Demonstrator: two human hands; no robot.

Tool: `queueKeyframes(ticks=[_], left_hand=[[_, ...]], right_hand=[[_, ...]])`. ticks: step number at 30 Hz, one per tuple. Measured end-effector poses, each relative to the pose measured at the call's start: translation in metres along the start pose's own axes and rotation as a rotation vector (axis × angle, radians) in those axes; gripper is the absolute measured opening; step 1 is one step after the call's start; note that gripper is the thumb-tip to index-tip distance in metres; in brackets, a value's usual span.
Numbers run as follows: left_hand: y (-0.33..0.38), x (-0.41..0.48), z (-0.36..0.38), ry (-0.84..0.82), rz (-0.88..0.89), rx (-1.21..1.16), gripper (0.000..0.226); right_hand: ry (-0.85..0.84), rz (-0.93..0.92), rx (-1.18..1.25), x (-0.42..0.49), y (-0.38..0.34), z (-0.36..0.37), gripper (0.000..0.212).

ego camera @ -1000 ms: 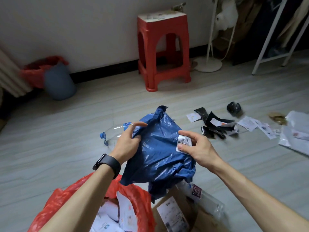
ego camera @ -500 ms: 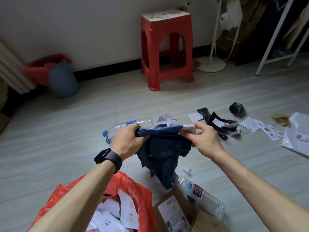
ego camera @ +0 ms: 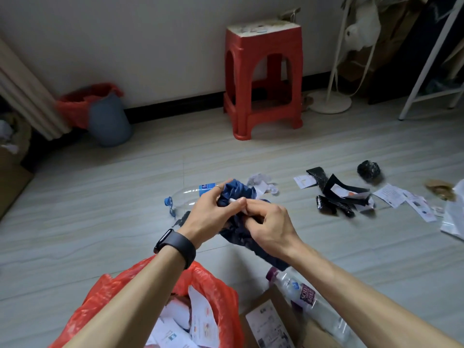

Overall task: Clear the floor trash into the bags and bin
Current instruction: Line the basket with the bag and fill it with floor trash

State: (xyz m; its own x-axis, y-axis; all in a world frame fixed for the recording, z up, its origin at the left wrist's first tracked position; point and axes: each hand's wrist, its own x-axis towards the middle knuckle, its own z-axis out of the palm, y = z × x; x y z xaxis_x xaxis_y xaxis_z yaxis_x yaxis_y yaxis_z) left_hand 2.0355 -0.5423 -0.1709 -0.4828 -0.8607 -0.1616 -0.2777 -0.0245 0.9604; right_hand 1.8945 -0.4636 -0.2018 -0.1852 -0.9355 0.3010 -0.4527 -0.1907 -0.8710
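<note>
Head view shows both hands close together above the floor. The left hand (ego camera: 208, 214) and the right hand (ego camera: 268, 227) have their fingers curled around a crumpled blue plastic bag (ego camera: 237, 192), squeezing it between them. Just below the forearms is an open red bag (ego camera: 221, 295) holding papers. A clear bottle (ego camera: 188, 197) lies on the floor behind the hands. The bin (ego camera: 110, 121) stands far away at the wall.

clear bottle (ego camera: 308, 301) label — seemingly "SODA", rest blurred
</note>
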Motion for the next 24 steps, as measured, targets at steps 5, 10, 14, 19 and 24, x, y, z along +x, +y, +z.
queueKeyframes(ticks=[5,10,14,19,24], left_hand=[[-0.002,0.002,-0.009,0.109,0.114,0.247,0.035],[-0.005,0.006,-0.010,0.387,0.092,0.095,0.041],[-0.011,0.004,-0.007,0.343,-0.044,-0.182,0.047],[-0.018,-0.003,0.007,0.272,0.037,0.025,0.047],[-0.005,-0.002,0.017,0.170,0.080,0.082,0.024]], right_hand=[[0.027,0.153,0.087,-0.007,0.012,-0.002,0.027],[0.214,0.513,0.086,-0.018,0.024,-0.010,0.054],[-0.060,1.009,0.821,-0.015,0.023,-0.012,0.090],[0.083,0.563,0.779,0.003,0.015,-0.003,0.047],[0.319,0.038,-0.229,-0.002,0.017,0.003,0.040]])
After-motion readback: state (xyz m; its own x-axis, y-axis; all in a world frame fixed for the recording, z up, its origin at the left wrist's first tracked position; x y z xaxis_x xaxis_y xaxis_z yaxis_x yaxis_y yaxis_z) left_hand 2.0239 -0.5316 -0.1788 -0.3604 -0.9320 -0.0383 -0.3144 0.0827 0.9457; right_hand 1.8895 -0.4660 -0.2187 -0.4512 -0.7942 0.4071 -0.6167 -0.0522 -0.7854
